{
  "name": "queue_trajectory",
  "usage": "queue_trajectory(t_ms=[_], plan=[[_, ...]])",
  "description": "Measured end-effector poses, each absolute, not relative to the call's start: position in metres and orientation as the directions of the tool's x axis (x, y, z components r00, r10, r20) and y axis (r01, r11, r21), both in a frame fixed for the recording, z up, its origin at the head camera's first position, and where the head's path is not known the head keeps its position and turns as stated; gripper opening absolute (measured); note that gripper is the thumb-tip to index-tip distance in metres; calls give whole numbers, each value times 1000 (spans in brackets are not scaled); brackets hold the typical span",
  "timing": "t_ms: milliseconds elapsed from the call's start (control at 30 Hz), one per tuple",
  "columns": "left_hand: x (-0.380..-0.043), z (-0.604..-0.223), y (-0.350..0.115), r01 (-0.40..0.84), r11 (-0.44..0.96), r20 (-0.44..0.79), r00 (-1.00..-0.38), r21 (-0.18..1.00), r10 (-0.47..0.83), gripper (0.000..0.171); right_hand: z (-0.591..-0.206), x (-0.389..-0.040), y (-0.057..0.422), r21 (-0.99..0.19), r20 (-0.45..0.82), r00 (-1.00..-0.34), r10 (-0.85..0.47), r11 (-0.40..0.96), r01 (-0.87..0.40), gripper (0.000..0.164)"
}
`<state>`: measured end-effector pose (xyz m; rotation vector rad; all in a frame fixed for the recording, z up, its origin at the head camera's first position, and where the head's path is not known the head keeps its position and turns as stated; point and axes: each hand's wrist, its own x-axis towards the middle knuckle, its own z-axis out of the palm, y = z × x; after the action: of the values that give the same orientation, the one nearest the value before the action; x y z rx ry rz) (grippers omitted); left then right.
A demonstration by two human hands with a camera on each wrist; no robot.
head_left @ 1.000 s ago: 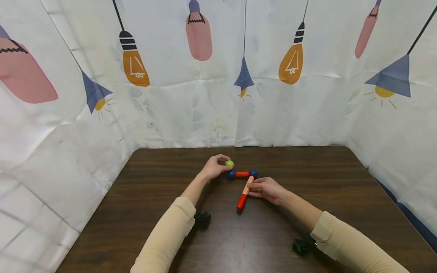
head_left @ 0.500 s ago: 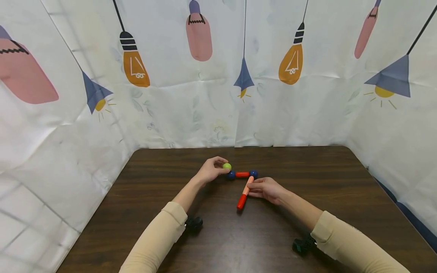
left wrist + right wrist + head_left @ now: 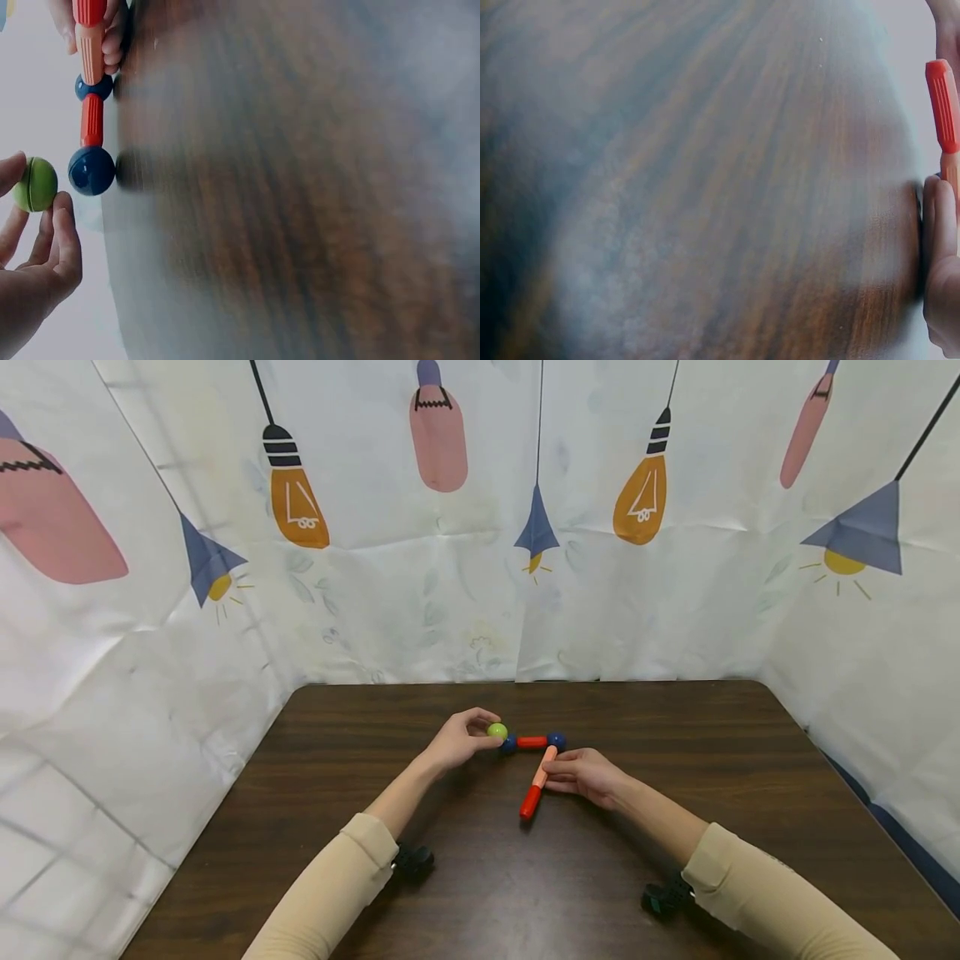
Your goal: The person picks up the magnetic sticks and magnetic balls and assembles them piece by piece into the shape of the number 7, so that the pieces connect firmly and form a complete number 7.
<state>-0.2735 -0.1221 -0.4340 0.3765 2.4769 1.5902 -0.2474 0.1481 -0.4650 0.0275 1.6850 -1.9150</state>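
My left hand (image 3: 456, 742) pinches a light green ball (image 3: 497, 731) between thumb and fingertips. In the left wrist view a small gap separates this green ball (image 3: 35, 184) from a dark blue ball (image 3: 92, 170). That blue ball ends a short red rod (image 3: 532, 742), which has a second blue ball (image 3: 557, 741) at its right end. From there a peach rod (image 3: 545, 766) leads toward the front, continued by another red rod (image 3: 530, 802). My right hand (image 3: 588, 777) holds the peach rod between thumb and fingers; the right wrist view shows only part of this, at its edge.
All of it is at the back half of a dark wood-grain table (image 3: 495, 893). A white printed curtain (image 3: 480, 610) hangs behind and along both sides. Black devices (image 3: 414, 862) sit under both wrists.
My left hand has moved left and slightly toward the front, bringing the green ball from above the left blue ball to its upper left. The right hand and the rods have stayed put.
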Motion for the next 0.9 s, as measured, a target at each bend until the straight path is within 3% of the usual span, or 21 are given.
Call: queue_trajectory(t_ms=[900], plan=[[-241,-423,-117,161,376,-1,-919,913,395,36,-468,-247,151,-911,-341,-829,-444,-61,407,39]])
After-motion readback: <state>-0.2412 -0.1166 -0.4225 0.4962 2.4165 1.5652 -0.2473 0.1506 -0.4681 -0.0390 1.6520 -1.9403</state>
